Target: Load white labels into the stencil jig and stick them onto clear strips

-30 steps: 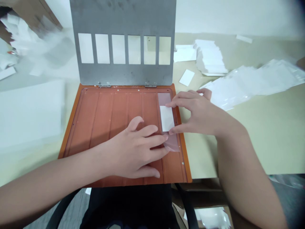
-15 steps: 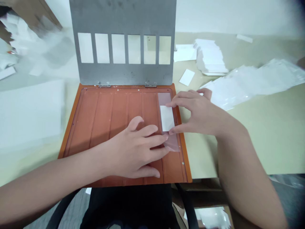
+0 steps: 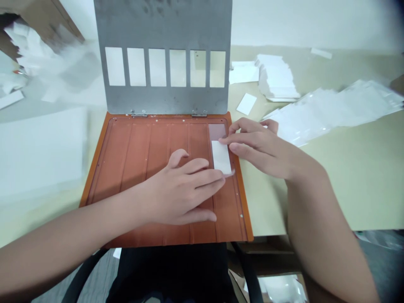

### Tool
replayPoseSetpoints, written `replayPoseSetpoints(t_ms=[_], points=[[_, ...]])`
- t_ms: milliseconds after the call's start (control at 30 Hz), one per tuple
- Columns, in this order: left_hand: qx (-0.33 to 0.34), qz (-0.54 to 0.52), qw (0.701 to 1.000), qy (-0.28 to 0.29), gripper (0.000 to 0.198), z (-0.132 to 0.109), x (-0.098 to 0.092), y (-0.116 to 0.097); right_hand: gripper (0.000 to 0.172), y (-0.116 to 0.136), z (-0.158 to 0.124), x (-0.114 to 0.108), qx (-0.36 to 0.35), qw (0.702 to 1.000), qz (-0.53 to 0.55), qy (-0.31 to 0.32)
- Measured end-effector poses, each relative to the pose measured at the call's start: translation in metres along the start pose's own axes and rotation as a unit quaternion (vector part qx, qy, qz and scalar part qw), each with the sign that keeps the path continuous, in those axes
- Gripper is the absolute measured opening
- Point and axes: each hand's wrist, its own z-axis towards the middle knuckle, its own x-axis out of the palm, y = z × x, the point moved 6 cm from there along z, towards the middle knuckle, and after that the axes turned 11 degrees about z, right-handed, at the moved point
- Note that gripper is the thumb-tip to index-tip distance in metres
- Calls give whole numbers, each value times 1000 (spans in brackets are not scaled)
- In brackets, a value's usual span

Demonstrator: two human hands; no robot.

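An orange-brown ribbed tray (image 3: 135, 155) lies in front of me with its grey metal lid (image 3: 164, 25) hinged upright, several slots cut in it. In the tray's rightmost groove lies a clear plastic sleeve (image 3: 217, 131) with a white card (image 3: 221, 157) in it. My left hand (image 3: 179, 189) rests flat on the tray, fingers stretched out, fingertips touching the sleeve's near end. My right hand (image 3: 257, 145) reaches in from the right, its fingertips and thumb pressed together on the card's upper right edge.
A stack of white cards (image 3: 277, 80) and a single loose card (image 3: 246, 103) lie behind the tray on the right. A fan of clear sleeves (image 3: 331, 107) spreads at the right. White sheets (image 3: 38, 147) and scattered paper sit at the left.
The sleeve's near end, which reached well past the card, now ends by my left fingertips. My right thumb has moved up from the card's near corner to meet the fingers at the upper edge.
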Motion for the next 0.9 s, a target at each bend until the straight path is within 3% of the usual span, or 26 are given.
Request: replayPoseSetpoints(t_ms=[267,500,900], points=[[-51,57,997,-20,54,6,6,12,53,1,0,0,-16,1000,-4,-11],[-60,54,996,24,54,10,18,13,49,-3,0,2,-6,999,-33,-18],[-97,77,992,10,51,8,12,16,44,-5,3,3,-6,999,-48,-10]])
